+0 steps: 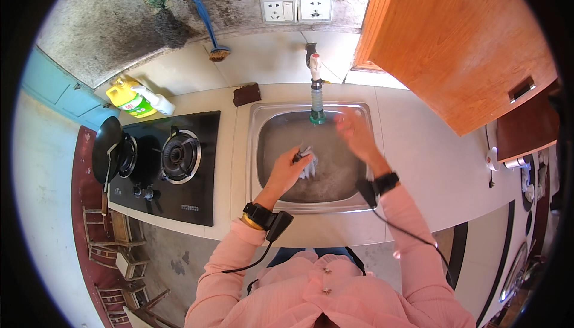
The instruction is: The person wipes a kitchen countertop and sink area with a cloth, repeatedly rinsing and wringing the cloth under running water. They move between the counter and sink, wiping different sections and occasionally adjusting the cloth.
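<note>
A stainless steel sink (254, 157) holds cloudy grey water. My left hand (287, 169) is over the left half of the basin, pinching a small wet grey cloth (308, 162) that hangs between thumb and fingers; a small dark thing shows at the fingertips. My right hand (356, 135) is raised over the basin's upper right, blurred, with its fingers apart and nothing seen in it. Beside it, at the back, a tap (315, 68) with a ribbed extension and green nozzle (317, 117) points down into the sink. Both wrists wear black straps with cabled devices.
Left of the sink is a black gas hob (188, 202) with a wok (107, 148). Behind it stand a yellow jug (128, 99) and a white bottle (161, 103). A dark brown block (247, 95) lies behind the sink. An orange wooden cabinet door (457, 50) juts over the right counter.
</note>
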Demonstrator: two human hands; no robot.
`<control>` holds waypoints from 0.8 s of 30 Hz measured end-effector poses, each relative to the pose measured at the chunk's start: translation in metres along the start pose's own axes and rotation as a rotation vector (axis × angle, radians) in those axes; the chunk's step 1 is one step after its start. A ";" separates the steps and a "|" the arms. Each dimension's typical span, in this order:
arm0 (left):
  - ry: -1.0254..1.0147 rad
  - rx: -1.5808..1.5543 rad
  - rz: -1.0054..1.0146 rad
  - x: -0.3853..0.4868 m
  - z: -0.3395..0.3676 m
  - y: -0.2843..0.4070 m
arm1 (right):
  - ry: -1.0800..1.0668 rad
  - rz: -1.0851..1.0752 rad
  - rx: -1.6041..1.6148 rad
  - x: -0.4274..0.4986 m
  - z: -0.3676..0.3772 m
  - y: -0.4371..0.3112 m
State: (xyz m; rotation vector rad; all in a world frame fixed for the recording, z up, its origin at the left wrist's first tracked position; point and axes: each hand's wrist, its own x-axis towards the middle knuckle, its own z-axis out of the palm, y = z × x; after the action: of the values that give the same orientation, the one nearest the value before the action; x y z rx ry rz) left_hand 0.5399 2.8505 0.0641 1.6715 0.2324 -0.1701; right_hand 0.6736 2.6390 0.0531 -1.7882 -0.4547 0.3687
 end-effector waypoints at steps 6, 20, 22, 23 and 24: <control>0.019 -0.536 0.037 -0.021 0.008 0.126 | -0.271 0.062 0.207 -0.052 0.079 0.061; 0.122 -0.443 -0.276 0.058 0.005 -0.110 | 0.098 0.481 -0.560 -0.015 0.089 0.224; 0.040 -0.175 -0.311 0.065 0.004 -0.159 | 0.005 0.496 -0.655 -0.009 0.094 0.233; -0.003 -0.080 -0.304 0.068 0.002 -0.180 | -0.059 0.504 -0.660 -0.006 0.094 0.234; -0.025 0.105 -0.445 0.071 0.000 -0.198 | -0.122 0.513 -0.662 -0.003 0.092 0.232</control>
State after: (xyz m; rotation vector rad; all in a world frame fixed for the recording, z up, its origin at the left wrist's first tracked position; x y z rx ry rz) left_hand 0.5592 2.8750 -0.1437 1.7009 0.5844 -0.5441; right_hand 0.6535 2.6620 -0.1949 -2.5421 -0.1994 0.7497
